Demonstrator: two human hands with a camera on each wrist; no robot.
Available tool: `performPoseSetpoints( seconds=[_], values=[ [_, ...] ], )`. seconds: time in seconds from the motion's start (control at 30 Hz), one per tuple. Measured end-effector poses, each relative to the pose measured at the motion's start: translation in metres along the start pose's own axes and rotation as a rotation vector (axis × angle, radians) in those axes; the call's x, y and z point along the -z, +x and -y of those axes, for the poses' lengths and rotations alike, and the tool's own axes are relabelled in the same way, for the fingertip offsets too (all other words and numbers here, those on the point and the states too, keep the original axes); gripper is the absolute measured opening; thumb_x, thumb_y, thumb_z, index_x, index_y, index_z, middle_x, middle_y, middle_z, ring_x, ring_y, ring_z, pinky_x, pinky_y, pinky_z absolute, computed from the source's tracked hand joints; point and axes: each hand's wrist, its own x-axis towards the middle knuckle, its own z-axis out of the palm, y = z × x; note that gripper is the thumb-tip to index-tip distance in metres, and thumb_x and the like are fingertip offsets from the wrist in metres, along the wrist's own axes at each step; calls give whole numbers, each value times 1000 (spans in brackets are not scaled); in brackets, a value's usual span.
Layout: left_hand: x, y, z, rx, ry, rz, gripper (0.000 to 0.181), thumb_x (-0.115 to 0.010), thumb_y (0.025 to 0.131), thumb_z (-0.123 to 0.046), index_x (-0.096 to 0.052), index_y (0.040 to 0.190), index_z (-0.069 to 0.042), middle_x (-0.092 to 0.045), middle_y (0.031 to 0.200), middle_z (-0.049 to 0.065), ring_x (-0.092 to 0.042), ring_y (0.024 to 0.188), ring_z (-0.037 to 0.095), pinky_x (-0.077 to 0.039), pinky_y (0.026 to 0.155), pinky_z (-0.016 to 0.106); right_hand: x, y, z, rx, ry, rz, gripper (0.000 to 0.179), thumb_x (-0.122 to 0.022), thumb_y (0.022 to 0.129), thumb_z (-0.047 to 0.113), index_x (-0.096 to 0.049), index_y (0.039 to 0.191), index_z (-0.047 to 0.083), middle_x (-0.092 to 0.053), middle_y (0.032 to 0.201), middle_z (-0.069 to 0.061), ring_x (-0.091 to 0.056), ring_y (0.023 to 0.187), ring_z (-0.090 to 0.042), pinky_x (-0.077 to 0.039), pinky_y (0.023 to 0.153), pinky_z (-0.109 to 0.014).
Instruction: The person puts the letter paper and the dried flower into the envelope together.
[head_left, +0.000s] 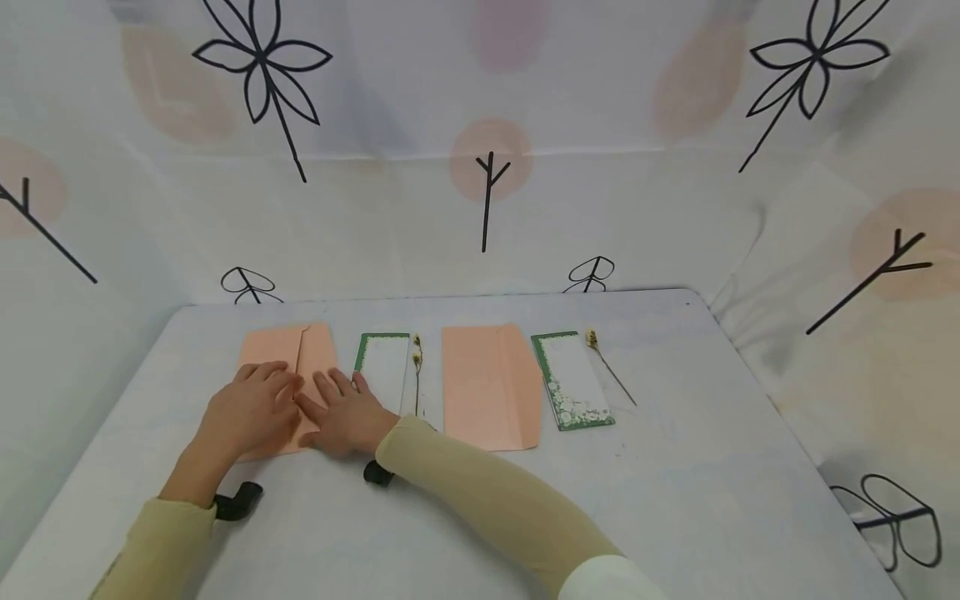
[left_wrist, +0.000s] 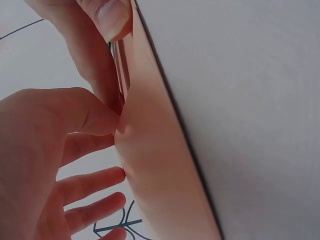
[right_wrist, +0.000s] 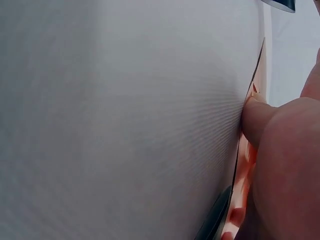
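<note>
A peach paper envelope (head_left: 262,346) lies at the left of the white table, a flap seam running down its middle. My left hand (head_left: 251,408) is over it, fingers bent; in the left wrist view its thumb and index finger pinch the flap edge (left_wrist: 155,175), the other fingers spread apart. My right hand (head_left: 348,417) rests on the envelope's right part with fingers spread, its thumb (right_wrist: 257,117) pressing the near edge. Under its fingers and just beyond is a white card with green border (head_left: 386,358). What the envelope contains is hidden.
Beside that card lies a thin dried flower stem (head_left: 417,379). Farther right are a second peach envelope (head_left: 480,383), another green-bordered floral card (head_left: 573,379) and a dried flower (head_left: 609,367). Printed white cloth (head_left: 390,225) surrounds the table (head_left: 697,500).
</note>
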Motion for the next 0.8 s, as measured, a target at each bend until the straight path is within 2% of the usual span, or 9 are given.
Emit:
performPoseSetpoints(
  seconds=[0.13,0.23,0.3,0.37,0.5,0.63,0.8],
  values=[
    [3,0,2,-31,30,-22,33,-71,86,-20,-68,117,-7,-55,130,21,-48,119,44,-49,87,58,-2,1,0,2,3,-11,70,-25,97,70,1,156,44,4,166,9,6,151,-16,-9,119,-42],
    [5,3,4,-51,28,-14,30,-73,87,-21,-70,114,-8,-58,114,17,-52,104,38,-53,77,53,-3,2,0,0,1,-14,70,-25,97,71,0,157,44,4,166,9,6,151,-16,-9,119,-43],
    [7,5,6,-55,11,29,29,-72,89,-22,-70,114,-7,-57,102,13,-54,92,31,-53,70,49,-4,3,0,-1,-4,-16,70,-24,96,71,0,156,44,4,166,9,7,151,-16,-8,119,-43],
    [9,10,7,-44,-23,96,29,-68,92,-22,-69,116,-6,-57,95,9,-55,85,27,-52,70,48,-4,3,-1,0,-9,-19,70,-24,96,72,0,156,44,4,166,9,6,151,-16,-9,119,-43],
    [13,17,9,-28,-59,213,29,-60,94,-22,-65,118,-7,-62,94,7,-63,83,28,-52,74,53,-4,2,-1,6,-8,-25,70,-24,96,71,0,157,44,4,166,9,6,151,-16,-9,119,-43],
    [16,23,13,-45,-47,260,25,-62,91,-26,-62,112,-12,-63,88,3,-63,79,25,-52,71,51,-3,1,-1,8,-6,-29,70,-24,96,71,0,156,44,4,166,9,5,151,-16,-9,119,-43],
    [15,28,17,-62,-44,284,33,-67,90,-42,-56,106,-15,-52,74,-2,-52,64,16,-46,58,41,-3,0,-1,3,-1,-33,70,-25,96,71,-2,157,45,3,166,9,5,151,-16,-8,119,-43]
  ],
)
